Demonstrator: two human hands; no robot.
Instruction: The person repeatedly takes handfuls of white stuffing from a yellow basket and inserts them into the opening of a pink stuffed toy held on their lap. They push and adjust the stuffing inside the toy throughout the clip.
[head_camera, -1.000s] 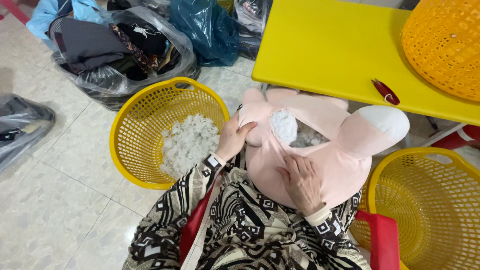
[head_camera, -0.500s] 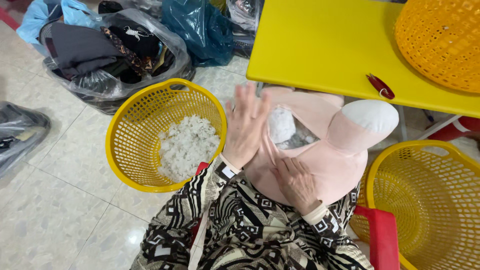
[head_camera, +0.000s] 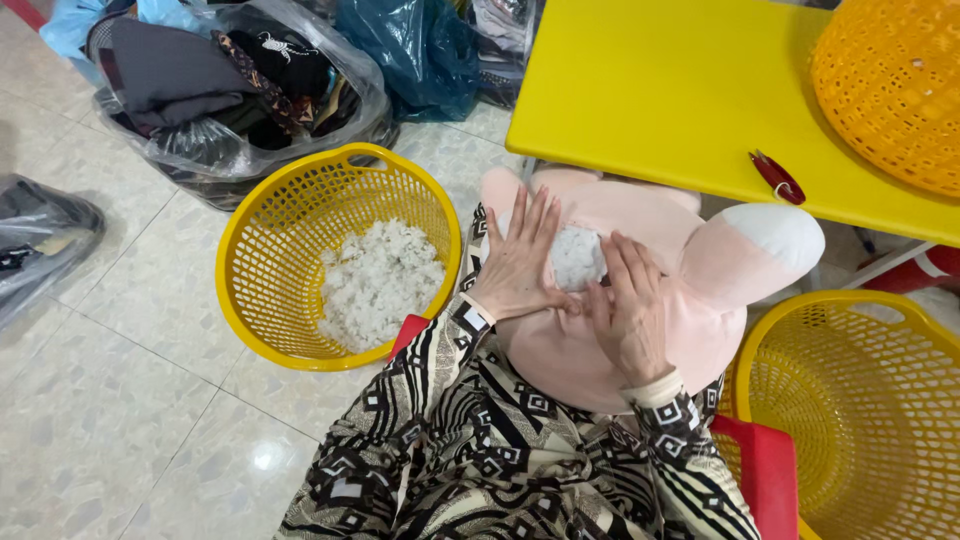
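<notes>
Hands flat, no grip closed on anything: your left hand (head_camera: 520, 265) lies open with fingers spread on the pink plush toy (head_camera: 640, 290), and your right hand (head_camera: 630, 310) rests open beside it, fingers extended, the two thumbs near each other. Between them a patch of white stuffing (head_camera: 577, 257) shows through an opening in the toy's body, your fingertips pressing at its edges. The toy sits on your lap, just under the edge of the yellow worktop (head_camera: 650, 90), with one rounded limb, white at its tip, sticking out to your right.

Your sleeves carry a black and cream geometric pattern, and a red chair (head_camera: 765, 465) edge shows beneath you.

On the floor just to your left stands a yellow basket (head_camera: 250, 260) holding a heap of the same white stuffing. A second yellow basket (head_camera: 850, 400) stands at your right, partly out of view. On the worktop lie small red snips (head_camera: 777, 177) near its front edge, and an orange basket (head_camera: 890, 90) rests at its far right corner. Farther left, on the tiled floor, clear plastic bags (head_camera: 230, 90) hold dark folded clothing.
</notes>
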